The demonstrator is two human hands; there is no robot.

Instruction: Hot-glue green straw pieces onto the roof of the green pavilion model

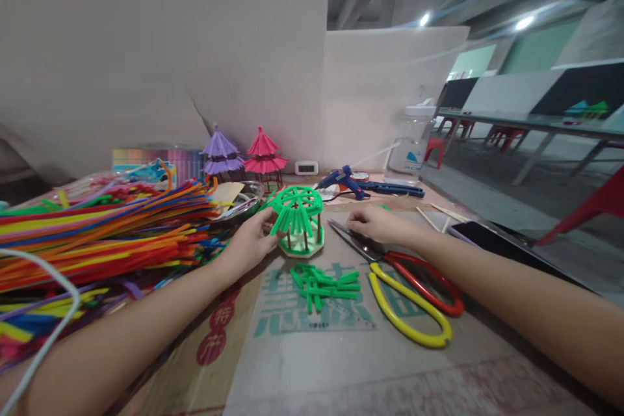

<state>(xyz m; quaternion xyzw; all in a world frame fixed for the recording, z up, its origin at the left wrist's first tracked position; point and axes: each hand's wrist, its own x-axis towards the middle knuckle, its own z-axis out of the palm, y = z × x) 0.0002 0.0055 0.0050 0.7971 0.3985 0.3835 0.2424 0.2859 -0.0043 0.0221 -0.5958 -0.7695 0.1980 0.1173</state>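
- I see the left hand (256,234) grasping the green pavilion (298,221), left of the scissors (374,252).
- Right hand (373,224) curled by the scissors' blades; grip: I cannot tell.
- Roof (292,211) seems part-covered (right side bare); cut green pieces (324,287) remain left of the scissors.

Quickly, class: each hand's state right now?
Left hand: holding the green model at its left side.
Right hand: curled near the scissors; whether it holds anything is unclear.
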